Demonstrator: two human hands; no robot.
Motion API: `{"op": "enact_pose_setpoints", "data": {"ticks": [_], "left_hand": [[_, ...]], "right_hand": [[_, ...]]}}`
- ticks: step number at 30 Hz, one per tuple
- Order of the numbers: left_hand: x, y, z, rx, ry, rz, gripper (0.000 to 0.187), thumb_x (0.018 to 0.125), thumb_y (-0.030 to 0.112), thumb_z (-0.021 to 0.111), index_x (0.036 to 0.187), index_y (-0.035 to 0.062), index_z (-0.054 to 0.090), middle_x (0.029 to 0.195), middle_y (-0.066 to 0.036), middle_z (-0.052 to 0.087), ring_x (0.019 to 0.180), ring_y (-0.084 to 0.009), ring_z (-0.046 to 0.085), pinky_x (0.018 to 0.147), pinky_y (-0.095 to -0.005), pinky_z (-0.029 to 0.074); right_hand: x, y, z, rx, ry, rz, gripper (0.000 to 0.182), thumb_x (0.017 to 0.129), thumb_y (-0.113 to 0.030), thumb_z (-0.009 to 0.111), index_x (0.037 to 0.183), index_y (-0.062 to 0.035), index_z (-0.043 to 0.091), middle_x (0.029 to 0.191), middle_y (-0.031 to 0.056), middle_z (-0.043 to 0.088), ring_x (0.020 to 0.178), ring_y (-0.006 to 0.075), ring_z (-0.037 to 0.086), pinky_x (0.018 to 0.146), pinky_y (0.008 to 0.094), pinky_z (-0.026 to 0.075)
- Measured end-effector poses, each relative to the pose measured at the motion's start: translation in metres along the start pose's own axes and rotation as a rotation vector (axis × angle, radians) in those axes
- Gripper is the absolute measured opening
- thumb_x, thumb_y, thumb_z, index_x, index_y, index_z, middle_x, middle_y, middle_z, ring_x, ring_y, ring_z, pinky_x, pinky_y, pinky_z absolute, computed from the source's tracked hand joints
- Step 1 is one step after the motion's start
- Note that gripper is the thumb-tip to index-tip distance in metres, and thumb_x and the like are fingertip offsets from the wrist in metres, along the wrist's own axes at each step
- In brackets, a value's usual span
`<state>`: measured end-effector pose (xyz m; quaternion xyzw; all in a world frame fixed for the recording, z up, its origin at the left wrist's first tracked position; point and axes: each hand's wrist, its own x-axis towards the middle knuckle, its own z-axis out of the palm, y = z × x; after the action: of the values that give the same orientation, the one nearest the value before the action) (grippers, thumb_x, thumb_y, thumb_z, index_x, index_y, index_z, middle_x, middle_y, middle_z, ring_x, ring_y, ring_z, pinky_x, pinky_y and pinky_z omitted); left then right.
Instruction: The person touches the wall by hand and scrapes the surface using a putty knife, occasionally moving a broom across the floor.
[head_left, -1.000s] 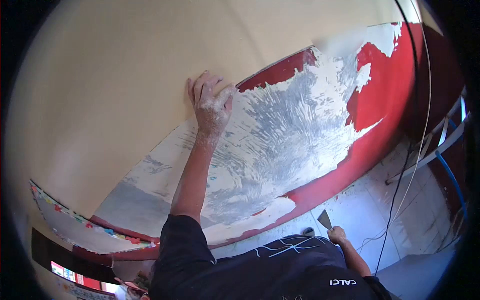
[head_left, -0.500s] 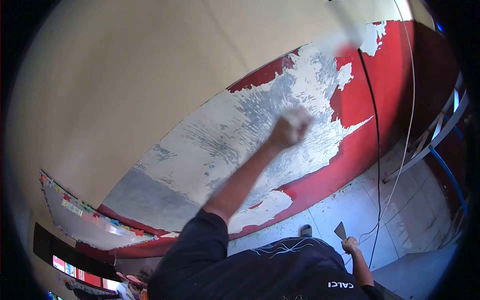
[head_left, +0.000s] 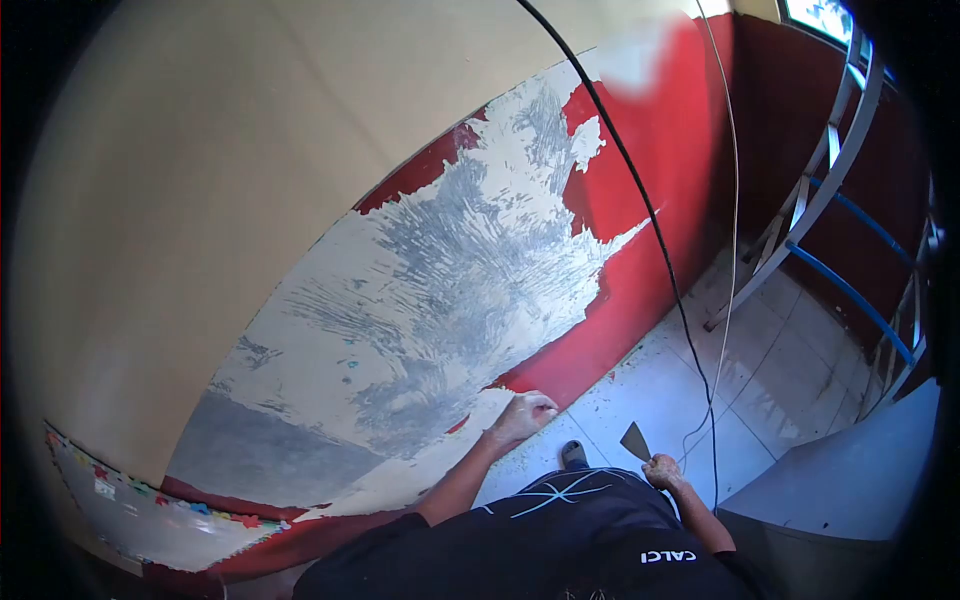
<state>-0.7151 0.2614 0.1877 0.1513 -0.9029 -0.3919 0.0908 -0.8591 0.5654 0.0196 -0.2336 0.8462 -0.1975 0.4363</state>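
My right hand (head_left: 662, 472) grips a putty knife (head_left: 634, 440) by its handle, its flat triangular blade pointing up over the floor. My left hand (head_left: 524, 416) is closed with the fingers curled, low in front of the wall's bottom edge; whatever it may hold is hidden by the fingers. Before me the wall (head_left: 470, 270) has a wide stripped area, white and grey with scrape marks. Red paint (head_left: 650, 130) with ragged edges borders it on the right and below.
A black cable (head_left: 640, 180) and a thin white cord (head_left: 735, 170) hang across the right side. A metal ladder (head_left: 835, 190) with blue rungs stands at the far right. Paint flakes dot the tiled floor (head_left: 770, 340). A decorated board (head_left: 150, 505) hangs lower left.
My left hand has come down from the middle of the stripped area to near the wall's bottom. My right hand still holds the putty knife. The view has shifted to the right.
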Motion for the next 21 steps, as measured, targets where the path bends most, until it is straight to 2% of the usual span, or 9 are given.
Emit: {"op": "enact_pose_setpoints", "data": {"ticks": [4, 7, 11, 12, 13, 15, 16, 19, 21], "left_hand": [[-0.01, -0.004, -0.004, 0.137, 0.053, 0.067, 0.011, 0.075, 0.012, 0.068, 0.075, 0.0024, 0.066, 0.082, -0.011, 0.066, 0.081, -0.0264, 0.064, 0.077, -0.0367, 0.049], [-0.011, 0.014, -0.005, 0.083, 0.043, 0.041, 0.009, 0.073, 0.011, 0.07, 0.073, 0.0034, 0.065, 0.082, -0.01, 0.065, 0.08, -0.0259, 0.064, 0.077, -0.0369, 0.049], [-0.009, 0.025, -0.001, 0.028, 0.112, -0.022, 0.011, 0.071, 0.01, 0.072, 0.071, 0.0038, 0.063, 0.081, -0.009, 0.065, 0.079, -0.0232, 0.064, 0.075, -0.0348, 0.05], [-0.009, 0.027, -0.001, -0.023, 0.116, -0.029, 0.013, 0.076, 0.012, 0.072, 0.072, 0.0033, 0.063, 0.079, -0.009, 0.065, 0.077, -0.0184, 0.064, 0.073, -0.0314, 0.05], [-0.009, 0.03, -0.002, -0.063, 0.119, -0.056, 0.013, 0.077, 0.012, 0.071, 0.073, 0.003, 0.063, 0.078, -0.009, 0.065, 0.076, -0.0162, 0.063, 0.072, -0.0303, 0.05], [-0.009, 0.035, -0.004, -0.136, 0.118, -0.117, 0.014, 0.081, 0.013, 0.069, 0.075, 0.0024, 0.064, 0.078, -0.009, 0.066, 0.074, -0.0118, 0.062, 0.071, -0.0282, 0.049], [-0.008, 0.029, -0.002, -0.218, 0.185, -0.098, 0.014, 0.085, 0.011, 0.066, 0.076, 0.0004, 0.066, 0.077, -0.007, 0.067, 0.074, -0.0076, 0.059, 0.07, -0.0254, 0.049], [0.002, 0.038, -0.021, -0.276, 0.134, -0.185, 0.01, 0.087, 0.006, 0.06, 0.092, 0.0011, 0.068, 0.085, -0.004, 0.068, 0.08, -0.0089, 0.061, 0.076, -0.0255, 0.05], [0.017, 0.034, -0.031, -0.385, 0.217, -0.192, 0.01, 0.088, 0.005, 0.06, 0.096, 0.0011, 0.066, 0.087, -0.003, 0.066, 0.081, -0.0077, 0.06, 0.076, -0.0247, 0.049]], "right_hand": [[0.007, 0.009, 0.005, -0.035, -0.007, -0.045, 0.041, 0.084, -0.035, 0.051, 0.099, 0.0018, 0.062, 0.104, 0.0236, 0.062, 0.104, 0.0381, 0.057, 0.092, 0.0438, 0.044], [0.006, -0.013, -0.012, -0.223, -0.094, -0.231, 0.039, 0.086, -0.033, 0.05, 0.102, 0.0008, 0.06, 0.105, 0.0235, 0.061, 0.107, 0.0388, 0.054, 0.094, 0.0444, 0.043], [0.04, -0.025, -0.001, 0.039, 0.168, -0.239, 0.036, 0.089, -0.031, 0.05, 0.11, -0.0016, 0.052, 0.086, 0.0196, 0.063, 0.079, 0.0324, 0.063, 0.072, 0.0422, 0.051], [0.05, -0.03, 0.002, 0.133, 0.188, -0.284, 0.034, 0.09, -0.029, 0.05, 0.111, -0.0026, 0.05, 0.08, 0.0176, 0.062, 0.07, 0.0294, 0.063, 0.063, 0.0408, 0.052], [0.057, -0.033, 0.008, 0.231, 0.2, -0.329, 0.033, 0.091, -0.028, 0.05, 0.112, -0.0036, 0.048, 0.074, 0.0157, 0.062, 0.06, 0.0264, 0.063, 0.055, 0.0393, 0.052], [0.03, -0.079, -0.014, 0.62, 0.021, -0.26, 0.029, 0.094, -0.025, 0.046, 0.117, -0.0068, 0.042, 0.062, 0.008, 0.055, 0.043, 0.0168, 0.054, 0.039, 0.0319, 0.045], [0.021, -0.097, -0.02, 0.725, -0.015, -0.278, 0.027, 0.096, -0.023, 0.042, 0.12, -0.0095, 0.039, 0.062, 0.0066, 0.053, 0.045, 0.016, 0.053, 0.038, 0.0301, 0.043], [-0.008, -0.158, -0.044, 0.93, -0.118, -0.342, 0.026, 0.1, -0.027, 0.038, 0.119, -0.0105, 0.037, 0.068, 0.0067, 0.053, 0.043, 0.0143, 0.05, 0.037, 0.0269, 0.041], [-0.023, -0.186, -0.057, 0.998, -0.178, -0.473, 0.026, 0.1, -0.027, 0.037, 0.119, -0.0097, 0.036, 0.069, 0.0071, 0.053, 0.043, 0.0141, 0.049, 0.038, 0.0265, 0.041]]}}
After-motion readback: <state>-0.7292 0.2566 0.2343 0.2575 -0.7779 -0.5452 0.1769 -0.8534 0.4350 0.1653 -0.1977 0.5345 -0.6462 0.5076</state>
